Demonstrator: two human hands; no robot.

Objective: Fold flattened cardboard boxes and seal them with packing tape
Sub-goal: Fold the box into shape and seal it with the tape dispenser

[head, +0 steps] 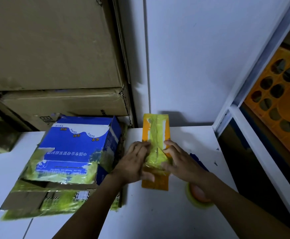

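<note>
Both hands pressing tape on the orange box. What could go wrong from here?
1. The tape on the orange box looks wrinkled between the left hand and right hand; pressing may set creases and weaken the seal.
2. The tape roll lies under the right forearm; pulling back could knock it toward the table edge.

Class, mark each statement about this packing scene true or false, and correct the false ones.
1. The left hand and right hand both press on the orange box. True.
2. Brown cartons are stacked behind the blue box. True.
3. The blue box lies right of the orange box. False: it lies to its left.
4. The tape roll sits on top of the blue box. False: it lies on the white table, partly under the right forearm.
5. Yellow-green tape runs along the orange box's top. True.
</note>
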